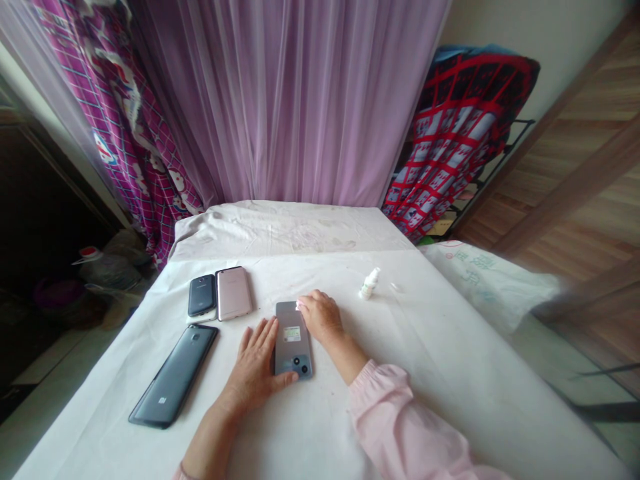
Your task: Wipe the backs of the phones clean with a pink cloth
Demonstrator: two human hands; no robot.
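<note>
A grey smartphone [287, 357] lies back up on the white cloth, its camera lenses towards me and a white sticker [292, 334] on its back. My left hand [255, 367] rests flat along the phone's left side, fingers outstretched and thumb at its near edge. Over the far right corner of the phone, my right hand [320, 318] is closed on a small pinkish-white wipe [299, 305], pressed to the surface. Most of the wipe is hidden under the fingers. A small white spray bottle [369, 284] stands to the right, beside a clear cap [396, 287].
Left of my hands lie a large dark phone [174, 377], a rose-gold phone [233, 293] and a small dark phone [202, 295] on top of something white. The table [425, 400] has a white cloth. Purple curtains [300, 100] hang behind it.
</note>
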